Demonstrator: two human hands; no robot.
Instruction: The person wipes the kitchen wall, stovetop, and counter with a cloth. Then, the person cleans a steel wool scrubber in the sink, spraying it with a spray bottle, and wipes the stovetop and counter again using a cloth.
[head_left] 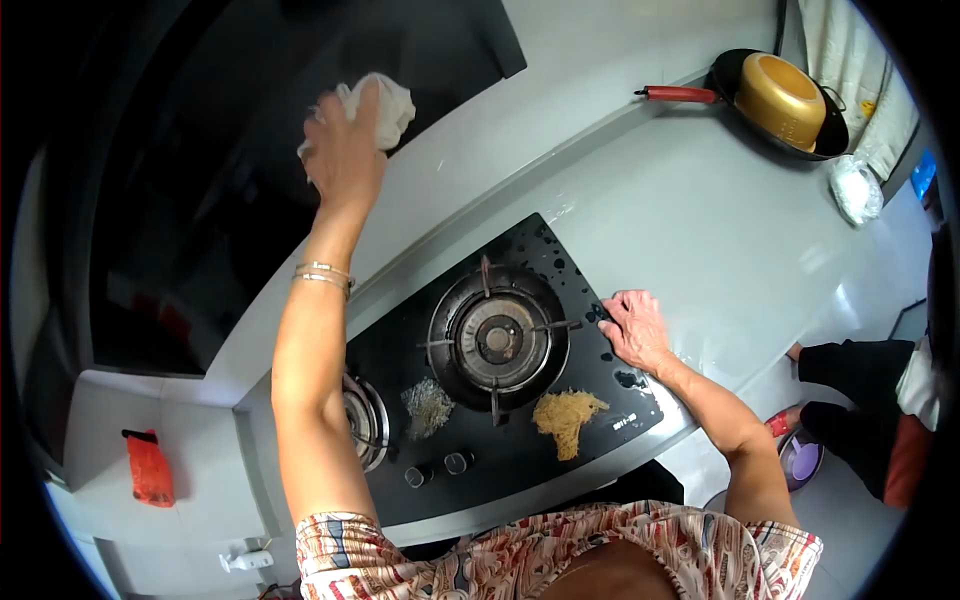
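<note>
My left hand (pixel 345 158), with bracelets on its wrist, is closed around a white cloth (pixel 393 112) and presses it on the glossy black panel (pixel 230 130) above the stove. My right hand (pixel 637 328) leans on the counter at the right edge of the black gas stove (pixel 545 250), holding nothing, its thumb apart from the fingers. Water drops dot the stove near that hand. A large burner (pixel 498 340) with its pan support sits mid-stove. On the glass lie a silvery wire scourer (pixel 427 408) and a tan, stringy scrubber (pixel 568 422).
At the upper right, a gold pot (pixel 782 100) rests in a black wok (pixel 722 70) with a red handle. A clear plastic bag (pixel 856 190) lies beside them. A red bag (pixel 150 470) hangs at left. Another person's dark-clothed leg (pixel 850 370) shows at right, near a purple basin (pixel 803 460).
</note>
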